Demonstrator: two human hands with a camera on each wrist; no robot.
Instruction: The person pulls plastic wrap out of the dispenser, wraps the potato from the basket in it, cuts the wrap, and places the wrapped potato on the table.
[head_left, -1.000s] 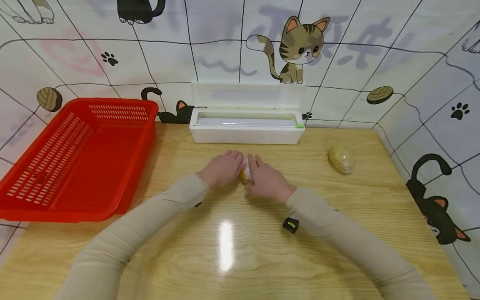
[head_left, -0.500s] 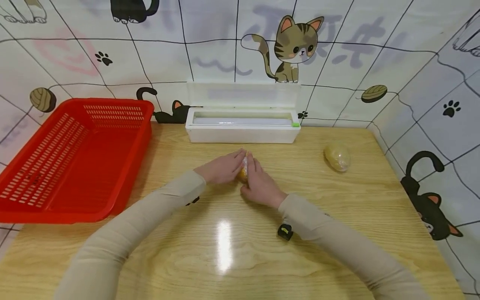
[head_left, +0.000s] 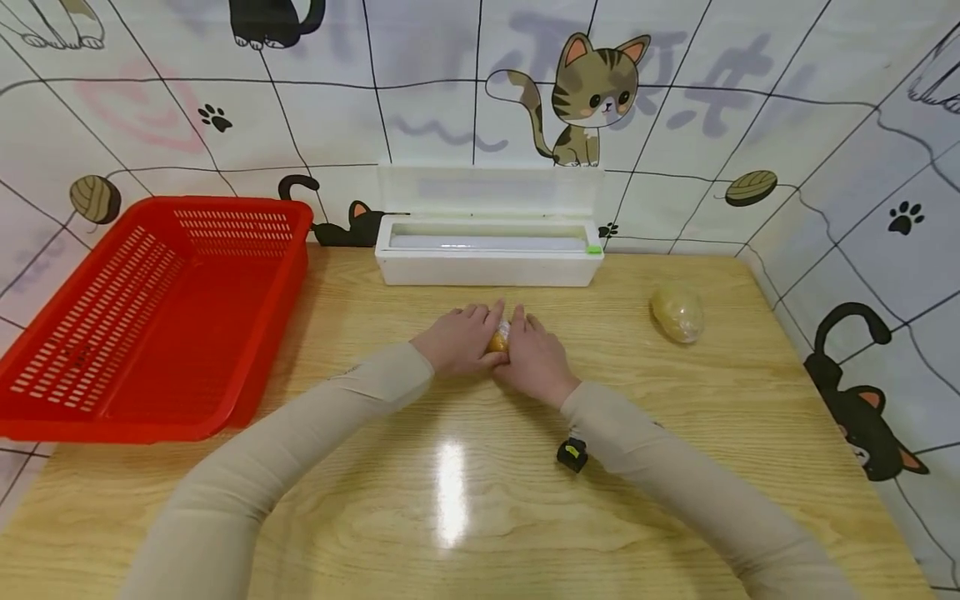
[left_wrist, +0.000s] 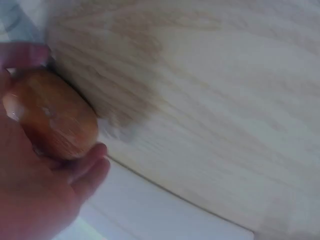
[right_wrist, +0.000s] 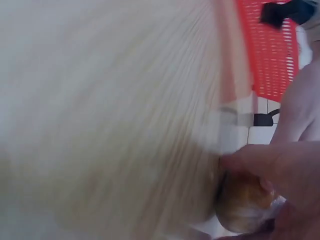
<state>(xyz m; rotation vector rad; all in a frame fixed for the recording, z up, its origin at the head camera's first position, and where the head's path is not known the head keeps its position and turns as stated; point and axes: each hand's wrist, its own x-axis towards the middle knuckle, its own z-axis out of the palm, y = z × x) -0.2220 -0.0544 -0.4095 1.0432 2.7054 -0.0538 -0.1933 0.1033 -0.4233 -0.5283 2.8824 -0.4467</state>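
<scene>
An orange-brown rounded item [head_left: 500,337] wrapped in clear film sits between both hands near the middle of the table; its exact kind cannot be told. From the left, my left hand [head_left: 459,340] grips it, thumb on the near side and fingers round the far side, as the left wrist view also shows on the item [left_wrist: 55,115]. My right hand [head_left: 538,358] holds its other side, with the thumbs close together. In the right wrist view only part of the item [right_wrist: 245,205] shows beneath the fingers.
Behind the hands stands a white cling film box [head_left: 487,269], lid raised, with a roll inside. A red plastic basket [head_left: 247,367] is at the left. A pale yellow, film-wrapped rounded item [head_left: 677,312] lies on the wooden table [head_left: 360,517] at the right. Cat-patterned sheeting surrounds the back and right.
Both hands have shifted round the wrapped item, which shows less film and more orange between them. My left hand has turned, its thumb coming to the near side. Basket and box stay put.
</scene>
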